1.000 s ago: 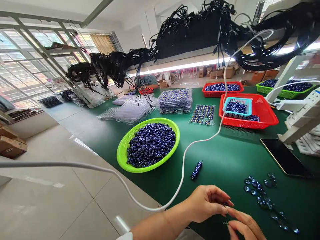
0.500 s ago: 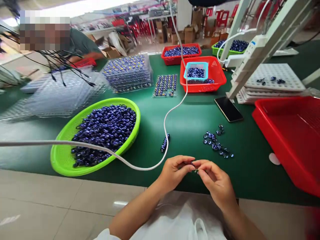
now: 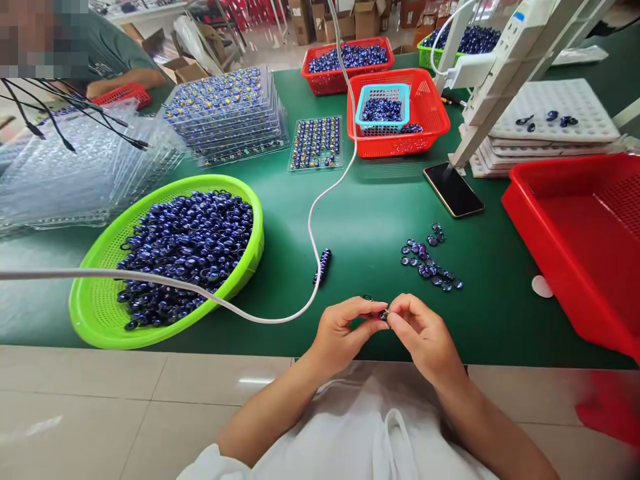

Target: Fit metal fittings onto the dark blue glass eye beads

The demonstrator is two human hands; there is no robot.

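Note:
My left hand (image 3: 345, 332) and my right hand (image 3: 423, 337) meet over the table's front edge. Between their pinched fingertips is a small dark shiny part (image 3: 383, 315), mostly covered by the fingers. Beyond my right hand lies a loose scatter of small round blue-purple discs (image 3: 430, 269). A short row of similar dark pieces (image 3: 325, 261) rests beyond my left hand, next to a white cable (image 3: 311, 223). To the left, a lime-green basket (image 3: 258, 230) holds a heap of glossy dark blue ring-like pieces (image 3: 193, 243).
Stacked clear trays (image 3: 235, 127) and a single filled tray (image 3: 316, 143) stand farther back. Red bins (image 3: 430, 137), a phone (image 3: 454, 190), a metal post (image 3: 495, 87) and a big red tray (image 3: 555, 253) occupy the right. A co-worker's arm (image 3: 117, 77) shows at far left.
The view has tilted down and shifted slightly, so the table things sit higher in the picture. Both hands stay together, fingertips pinching the small part, the right fingers now more upright.

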